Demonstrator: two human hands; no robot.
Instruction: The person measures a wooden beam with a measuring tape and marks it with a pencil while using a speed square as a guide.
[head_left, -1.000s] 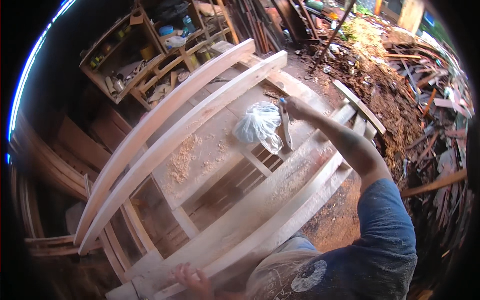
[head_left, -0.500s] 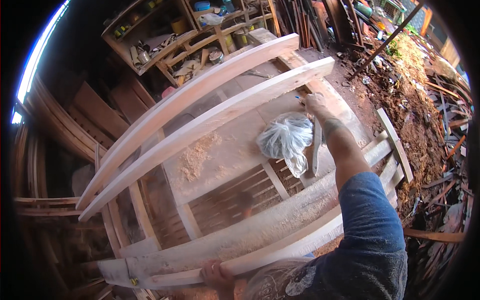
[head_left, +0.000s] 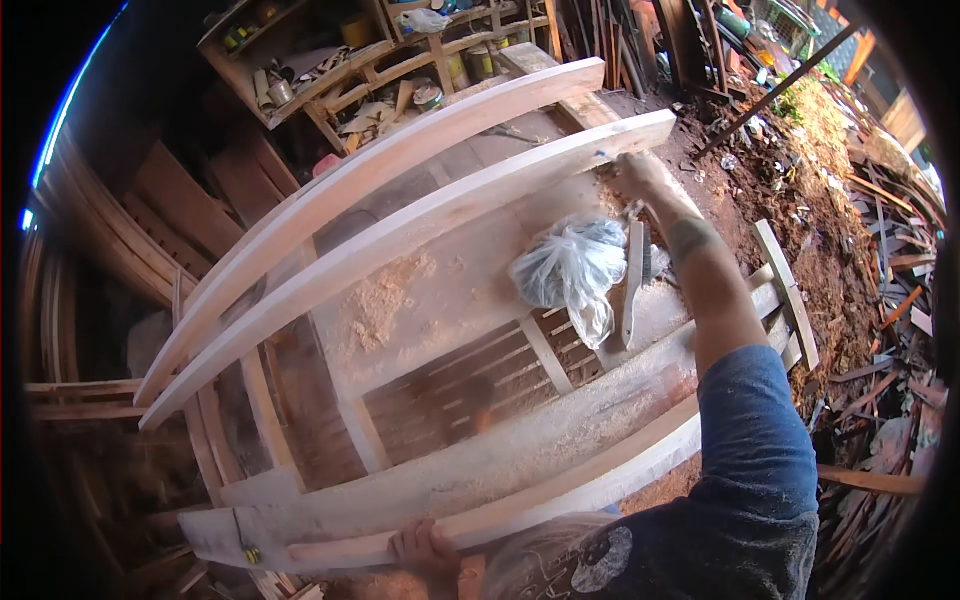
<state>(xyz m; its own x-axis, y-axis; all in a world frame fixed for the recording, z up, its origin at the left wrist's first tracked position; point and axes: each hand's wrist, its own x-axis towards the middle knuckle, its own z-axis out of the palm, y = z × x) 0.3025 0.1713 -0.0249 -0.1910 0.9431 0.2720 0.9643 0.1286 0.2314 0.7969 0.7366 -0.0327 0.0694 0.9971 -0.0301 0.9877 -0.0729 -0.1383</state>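
Observation:
A pale curved wooden beam [head_left: 560, 492] lies along the near side of the bench, its surface dusted with sawdust. My left hand [head_left: 425, 548] grips its lower edge, fingers curled over the wood. Far off at the right, my right hand [head_left: 642, 178] is closed beside the end of another curved beam [head_left: 440, 207]. A small blue tip shows by its fingers; what it belongs to is too small to name. Below that hand are a knotted clear plastic bag [head_left: 572, 265] and a brush [head_left: 633, 285] with a pale handle and dark bristles.
A third curved beam [head_left: 400, 145] lies farther back. Sawdust [head_left: 375, 305] is heaped on the slatted bench. Cluttered wooden shelves [head_left: 370, 65] stand behind it. Scrap wood [head_left: 890, 390] covers the ground at right. A small yellow-black thing [head_left: 252, 555] sits at the near left.
My right hand has moved slightly up and right, closer to the middle beam's end, and the blue tip now shows against that beam. My left hand keeps its grip. The view has shifted slightly.

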